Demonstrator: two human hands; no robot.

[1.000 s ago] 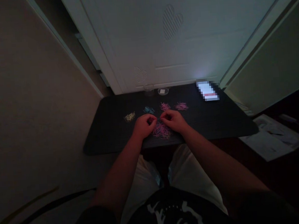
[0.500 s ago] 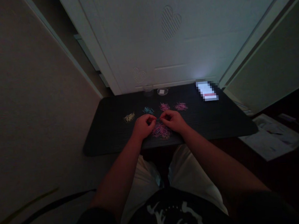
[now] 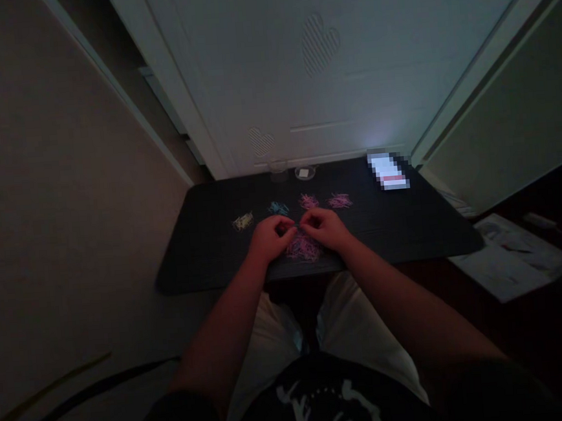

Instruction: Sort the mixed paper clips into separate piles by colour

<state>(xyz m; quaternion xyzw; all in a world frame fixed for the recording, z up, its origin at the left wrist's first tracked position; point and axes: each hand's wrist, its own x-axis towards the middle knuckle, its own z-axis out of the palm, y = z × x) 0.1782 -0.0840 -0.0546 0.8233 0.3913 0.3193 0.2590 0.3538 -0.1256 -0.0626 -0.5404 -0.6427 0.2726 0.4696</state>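
Observation:
My left hand [image 3: 268,239] and my right hand [image 3: 330,227] meet almost fingertip to fingertip over a mixed pile of thin, mostly pink and purple strands [image 3: 304,247]. Both are closed in a pinch. Between the fingertips is a tiny bluish bit, too small and dark to name. Just beyond the hands lie smaller sorted piles: pale yellow strands [image 3: 243,221] at the left, blue strands [image 3: 278,208], pink strands [image 3: 308,201], and another pink pile [image 3: 340,200] at the right.
The piles lie on a dark, ridged table [image 3: 389,228]. Along its back edge stand a clear cup [image 3: 278,170] and a round clear lid [image 3: 305,173] with a white label. A lit, pixelated screen [image 3: 389,171] is at the back right. A white door [image 3: 261,76] rises behind.
Both hands stay nearly in place, with the fingertips shifting slightly. The thin light line between them earlier now looks like a small bluish bit. The piles look the same.

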